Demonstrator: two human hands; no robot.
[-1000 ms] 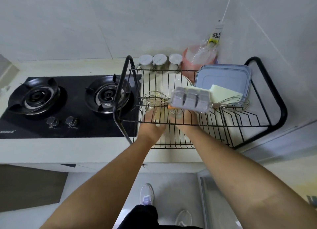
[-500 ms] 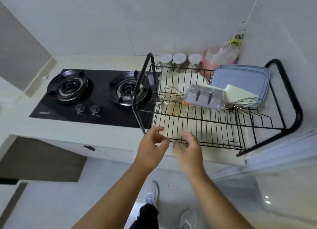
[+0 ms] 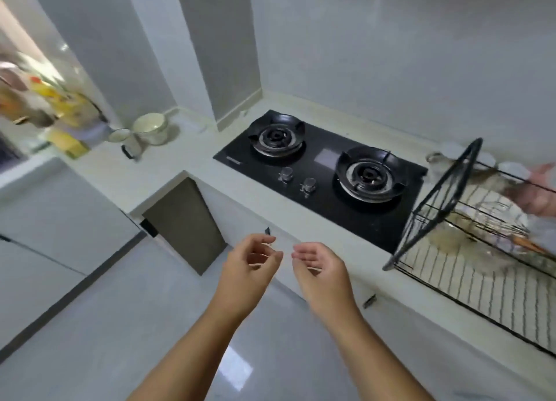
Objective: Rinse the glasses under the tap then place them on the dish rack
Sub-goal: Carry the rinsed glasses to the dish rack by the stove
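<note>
**Both Hands Empty; Dish Rack at Far Right**

I read the left hand [image 3: 249, 268] as empty, its fingers loosely curled. The right hand [image 3: 322, 271], just beside it, is equally slack and holds nothing. Both hang over the floor, apart from the counter [image 3: 192, 172]. A clear, blurred form, probably a glass [image 3: 446, 239], lies in the dish rack [image 3: 433, 208] at the right edge.

Risk: no tap is in view, so I must locate it first. A hasty sweep leftward could knock the white cups [image 3: 150, 127]. A glass resting loosely on the wires may tip against the whisk [image 3: 493, 220].

The pale counter wraps a corner and carries a black two-burner hob [image 3: 325, 166]. The walls are grey and the floor is glossy.
</note>
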